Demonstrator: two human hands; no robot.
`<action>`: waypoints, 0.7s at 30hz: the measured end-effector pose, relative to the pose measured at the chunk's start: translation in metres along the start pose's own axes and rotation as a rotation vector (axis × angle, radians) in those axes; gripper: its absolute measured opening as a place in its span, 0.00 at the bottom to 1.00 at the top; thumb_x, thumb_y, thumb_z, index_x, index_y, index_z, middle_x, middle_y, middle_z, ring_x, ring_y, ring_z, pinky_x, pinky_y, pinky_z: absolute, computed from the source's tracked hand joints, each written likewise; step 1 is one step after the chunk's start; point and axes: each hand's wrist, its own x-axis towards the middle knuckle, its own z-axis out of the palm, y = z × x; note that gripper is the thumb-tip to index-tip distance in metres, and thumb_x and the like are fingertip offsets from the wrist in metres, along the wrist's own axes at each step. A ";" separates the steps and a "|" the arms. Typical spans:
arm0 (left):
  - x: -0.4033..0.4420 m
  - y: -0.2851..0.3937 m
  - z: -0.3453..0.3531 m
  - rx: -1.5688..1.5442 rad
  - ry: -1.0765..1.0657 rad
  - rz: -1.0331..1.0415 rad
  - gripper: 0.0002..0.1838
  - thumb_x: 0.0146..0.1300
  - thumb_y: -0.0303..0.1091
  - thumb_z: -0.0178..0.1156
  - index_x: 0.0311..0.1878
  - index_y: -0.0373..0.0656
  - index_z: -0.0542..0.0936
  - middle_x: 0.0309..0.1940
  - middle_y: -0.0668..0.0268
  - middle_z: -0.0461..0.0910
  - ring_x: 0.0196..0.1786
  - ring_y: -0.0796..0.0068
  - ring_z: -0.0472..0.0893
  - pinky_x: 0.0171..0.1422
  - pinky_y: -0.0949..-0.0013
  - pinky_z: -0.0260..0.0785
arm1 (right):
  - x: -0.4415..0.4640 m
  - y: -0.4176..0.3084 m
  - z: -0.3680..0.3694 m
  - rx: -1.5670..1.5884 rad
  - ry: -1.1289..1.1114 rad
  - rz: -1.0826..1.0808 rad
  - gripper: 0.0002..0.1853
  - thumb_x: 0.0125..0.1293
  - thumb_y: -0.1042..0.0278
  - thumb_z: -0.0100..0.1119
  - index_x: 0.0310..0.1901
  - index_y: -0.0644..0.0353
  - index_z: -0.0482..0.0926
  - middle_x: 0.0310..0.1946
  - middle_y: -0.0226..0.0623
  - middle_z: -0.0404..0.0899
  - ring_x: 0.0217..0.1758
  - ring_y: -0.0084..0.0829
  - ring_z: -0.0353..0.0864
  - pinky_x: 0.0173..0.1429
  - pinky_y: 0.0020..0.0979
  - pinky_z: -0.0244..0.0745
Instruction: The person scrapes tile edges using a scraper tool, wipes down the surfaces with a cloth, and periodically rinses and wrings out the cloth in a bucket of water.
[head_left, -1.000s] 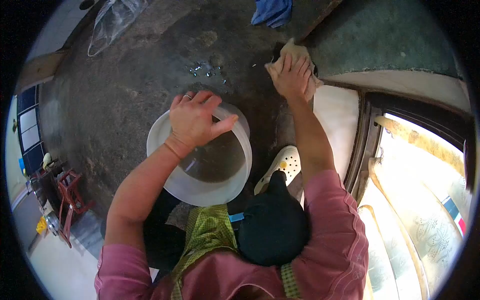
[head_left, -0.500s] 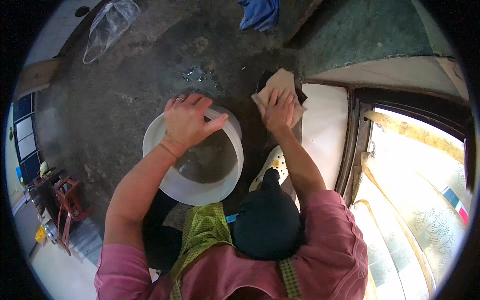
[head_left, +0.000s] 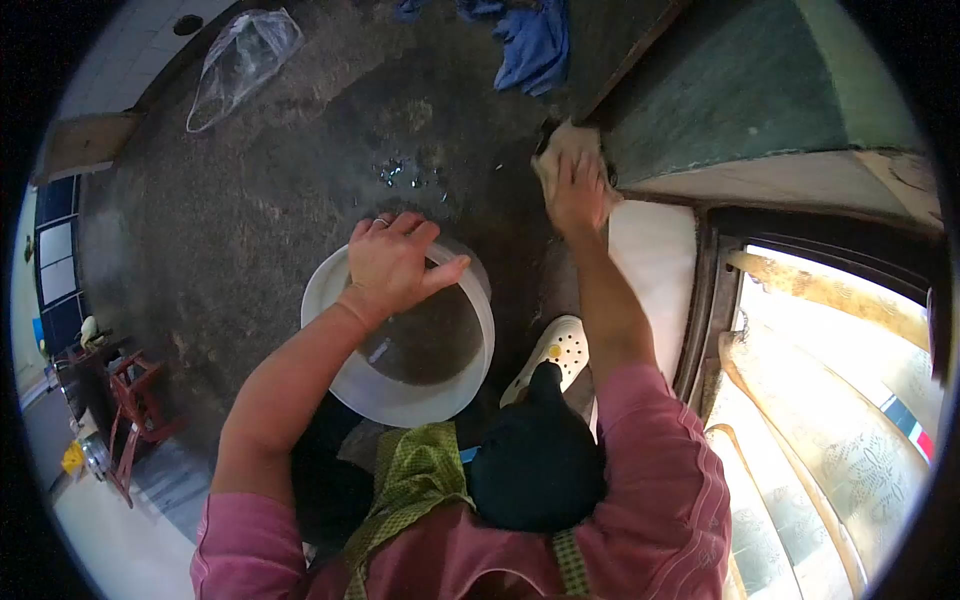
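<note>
My left hand (head_left: 388, 262) grips the far rim of a white bucket (head_left: 345, 385), fingers over the outside and thumb over the opening. The bucket tilts toward me on the dark floor (head_left: 240, 200) and holds murky water (head_left: 430, 335). Up and to the right, my right hand (head_left: 577, 195) presses a beige cloth (head_left: 570, 140) on the floor beside the base of the green wall (head_left: 730, 90). Its fingers lie over the cloth. Small shiny wet spots (head_left: 405, 172) show on the floor between bucket and cloth.
A clear plastic bag (head_left: 245, 62) lies at the upper left, a blue cloth (head_left: 533, 48) at the top. My pale clog (head_left: 562, 350) stands right of the bucket. A red stool (head_left: 135, 400) is at far left, and a door frame (head_left: 705, 300) at right.
My right hand and the beige cloth first came toward me, then went back outward along the wall's base. My left hand has stayed on the bucket rim. The camera view has shifted slightly.
</note>
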 end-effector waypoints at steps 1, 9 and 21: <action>0.001 0.001 0.000 -0.004 0.003 0.001 0.23 0.46 0.61 0.61 0.29 0.48 0.81 0.33 0.66 0.79 0.31 0.62 0.80 0.40 0.59 0.67 | -0.022 0.004 0.001 -0.021 -0.037 -0.054 0.31 0.63 0.64 0.47 0.68 0.57 0.51 0.70 0.53 0.41 0.74 0.52 0.39 0.72 0.50 0.38; 0.005 0.006 -0.008 -0.053 -0.130 -0.090 0.27 0.52 0.64 0.54 0.33 0.48 0.83 0.35 0.63 0.80 0.37 0.61 0.80 0.43 0.58 0.68 | -0.142 0.040 0.018 0.558 -0.136 0.075 0.22 0.63 0.66 0.48 0.59 0.57 0.67 0.57 0.44 0.67 0.60 0.40 0.66 0.61 0.42 0.62; -0.026 0.028 -0.039 -2.165 -0.205 -0.663 0.27 0.64 0.60 0.47 0.53 0.48 0.75 0.50 0.68 0.76 0.54 0.68 0.73 0.53 0.60 0.69 | -0.103 -0.042 -0.236 2.308 -0.910 -0.192 0.27 0.63 0.53 0.42 0.60 0.61 0.67 0.60 0.45 0.68 0.64 0.42 0.65 0.68 0.41 0.57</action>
